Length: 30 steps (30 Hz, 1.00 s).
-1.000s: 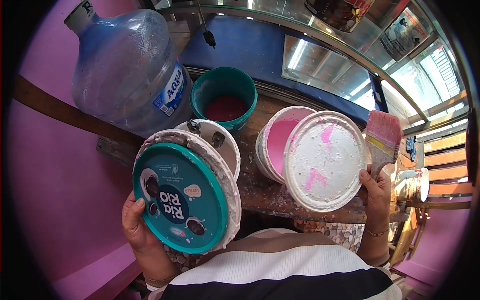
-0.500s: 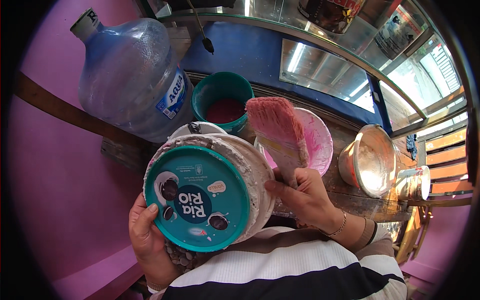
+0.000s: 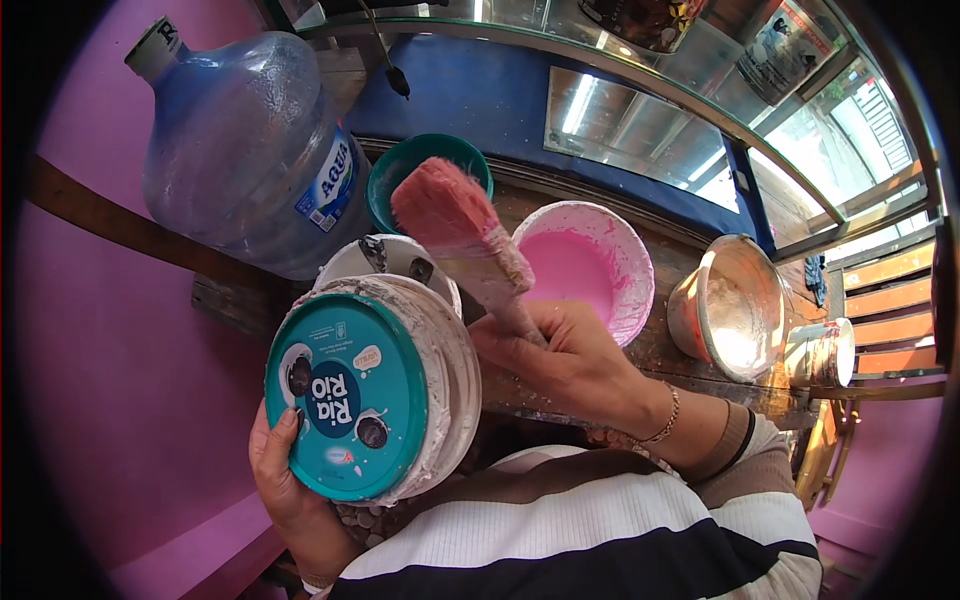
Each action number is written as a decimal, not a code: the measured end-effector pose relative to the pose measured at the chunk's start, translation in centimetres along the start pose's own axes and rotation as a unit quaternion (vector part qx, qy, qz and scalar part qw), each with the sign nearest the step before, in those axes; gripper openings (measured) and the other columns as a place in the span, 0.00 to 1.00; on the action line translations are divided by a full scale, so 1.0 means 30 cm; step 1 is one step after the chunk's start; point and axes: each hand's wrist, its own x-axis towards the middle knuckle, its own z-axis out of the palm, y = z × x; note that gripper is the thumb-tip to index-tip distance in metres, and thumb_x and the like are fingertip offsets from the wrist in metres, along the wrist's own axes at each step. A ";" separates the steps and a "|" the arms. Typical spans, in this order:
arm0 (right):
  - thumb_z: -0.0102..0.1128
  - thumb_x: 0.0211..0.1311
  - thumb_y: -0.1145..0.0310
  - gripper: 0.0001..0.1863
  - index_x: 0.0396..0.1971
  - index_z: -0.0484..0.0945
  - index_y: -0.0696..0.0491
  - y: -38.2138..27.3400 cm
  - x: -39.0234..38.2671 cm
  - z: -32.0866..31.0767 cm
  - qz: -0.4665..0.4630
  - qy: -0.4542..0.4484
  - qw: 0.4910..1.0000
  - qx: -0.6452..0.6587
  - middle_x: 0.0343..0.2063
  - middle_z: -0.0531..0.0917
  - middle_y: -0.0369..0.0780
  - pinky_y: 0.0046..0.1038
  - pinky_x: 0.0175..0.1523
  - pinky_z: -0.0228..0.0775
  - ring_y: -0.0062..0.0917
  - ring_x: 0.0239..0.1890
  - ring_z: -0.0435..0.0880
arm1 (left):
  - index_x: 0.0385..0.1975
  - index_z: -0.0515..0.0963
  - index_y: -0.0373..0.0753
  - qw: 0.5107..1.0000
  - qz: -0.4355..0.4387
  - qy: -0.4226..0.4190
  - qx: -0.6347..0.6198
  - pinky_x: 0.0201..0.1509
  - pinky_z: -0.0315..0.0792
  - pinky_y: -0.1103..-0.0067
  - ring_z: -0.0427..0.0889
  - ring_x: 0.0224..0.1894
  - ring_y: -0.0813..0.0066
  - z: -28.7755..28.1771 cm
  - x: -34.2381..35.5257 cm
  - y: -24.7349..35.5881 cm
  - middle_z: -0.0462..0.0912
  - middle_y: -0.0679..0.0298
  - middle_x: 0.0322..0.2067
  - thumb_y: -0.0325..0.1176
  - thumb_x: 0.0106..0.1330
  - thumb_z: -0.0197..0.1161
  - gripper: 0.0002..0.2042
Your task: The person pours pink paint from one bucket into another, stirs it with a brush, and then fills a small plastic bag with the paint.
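My left hand [image 3: 285, 470] grips a round tub [image 3: 455, 400] from the left, thumb on its edge. The tub is tilted, with its teal lid [image 3: 390, 445] turned toward me and its side crusted white. In my right hand [image 3: 590, 360] is a wide paintbrush [image 3: 478, 262], held by the handle with its pink bristles up and to the left. The bristles overlap the view of a green bucket [image 3: 390, 165]. Just beyond the right hand stands a white bucket of pink paint [image 3: 570, 265]. Another white bucket [image 3: 345, 262] with dark marks shows behind the tub, partly hidden.
A large clear water jug [image 3: 230, 130] leans at the left by the pink wall [image 3: 110, 400]. To the right, a pale basin [image 3: 745, 310] and a paint-stained pail [image 3: 820, 352] stand on the wooden surface [image 3: 655, 375]. A glass case [image 3: 640, 110] runs along the back.
The tub has shifted left and turned, so more of its crusted side shows. My right hand has moved the paintbrush left, and the pink paint in the white bucket is now in sight.
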 end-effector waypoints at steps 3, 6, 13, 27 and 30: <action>0.59 0.64 0.70 0.08 0.31 0.80 0.59 0.007 0.011 -0.114 -0.073 0.061 0.985 -0.143 0.21 0.77 0.30 0.23 0.30 0.65 0.13 0.24 0.71 | 0.54 0.70 0.27 0.999 0.027 0.027 0.013 0.49 0.78 0.78 0.84 0.41 0.72 -0.040 -0.010 0.006 0.82 0.53 0.44 0.29 0.66 0.55 0.19; 0.59 0.60 0.76 0.05 0.28 0.81 0.62 -0.052 0.096 -0.268 -0.108 0.119 0.933 -0.323 0.20 0.80 0.33 0.21 0.31 0.68 0.14 0.26 0.76 | 0.54 0.70 0.27 0.998 0.054 0.041 0.019 0.47 0.79 0.77 0.84 0.41 0.70 -0.068 -0.018 0.027 0.82 0.53 0.44 0.32 0.67 0.56 0.19; 0.61 0.56 0.60 0.17 0.34 0.83 0.59 -0.109 0.483 -0.298 0.033 0.164 0.796 -0.582 0.33 0.84 0.51 0.39 0.45 0.74 0.46 0.39 0.84 | 0.53 0.71 0.27 0.994 0.088 0.051 0.027 0.46 0.79 0.78 0.84 0.41 0.71 -0.076 -0.059 0.056 0.82 0.53 0.44 0.34 0.67 0.55 0.19; 0.63 0.48 0.64 0.15 0.32 0.84 0.61 0.017 0.648 -0.308 0.029 0.180 0.825 -0.535 0.34 0.85 0.54 0.38 0.44 0.76 0.46 0.40 0.85 | 0.53 0.70 0.27 0.992 0.084 0.087 0.026 0.44 0.79 0.79 0.84 0.39 0.73 -0.143 -0.100 0.016 0.83 0.54 0.42 0.32 0.67 0.55 0.18; 0.64 0.48 0.65 0.15 0.28 0.82 0.63 -0.014 0.586 -0.341 -0.046 0.123 0.783 -0.608 0.26 0.84 0.54 0.38 0.40 0.75 0.44 0.33 0.85 | 0.54 0.70 0.27 0.992 0.089 0.083 0.027 0.46 0.78 0.80 0.84 0.40 0.73 -0.152 -0.105 0.013 0.82 0.54 0.43 0.31 0.67 0.54 0.19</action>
